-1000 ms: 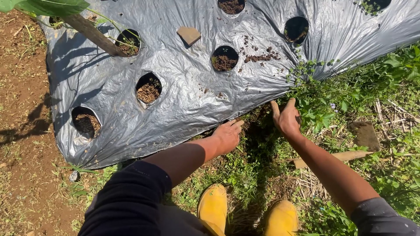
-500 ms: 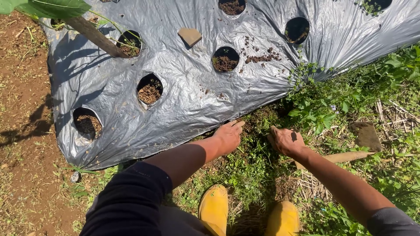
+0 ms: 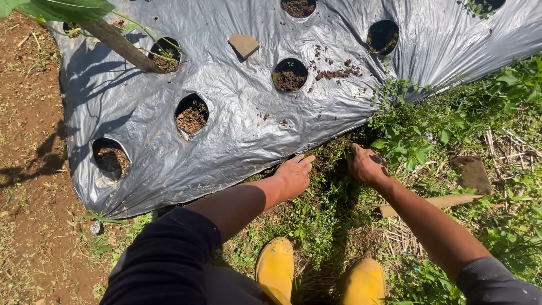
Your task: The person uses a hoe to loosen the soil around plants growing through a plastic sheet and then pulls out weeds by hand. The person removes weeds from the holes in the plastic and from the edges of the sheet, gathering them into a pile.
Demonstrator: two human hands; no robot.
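The left hand (image 3: 293, 176) is laid at the near edge of a crinkled silver-grey plastic mulch sheet (image 3: 237, 118). Its fingers are held straight and close together, pointing along the hem where the plastic meets the ground, and nothing is gripped. The right hand (image 3: 367, 165) is set knuckles-up just beside it, apart from it. Its fingers are curled down into the low green weeds and grass (image 3: 332, 179) that crowd the sheet's edge. The fingertips are hidden in the growth, so whether any stem is pinched cannot be told. The weeds lie in the shaded gap between the two hands and spread right into a taller leafy clump (image 3: 412, 144) that overlaps the plastic. The step in hand is judged to be weeding along the border of the sheet, the plastic being steadied by one hand while the growth is worked by the other. A low grip near the roots would be called for, with care taken that the thin film is not torn or dragged. Round planting holes filled with brown soil (image 3: 191, 116) are cut in the sheet, and a flat tan stone (image 3: 244, 44) rests on it. A wooden-handled tool with a flat brown blade (image 3: 435, 202) lies on the grass to the right, untouched. Two yellow rubber boots (image 3: 275, 268) are seen below.
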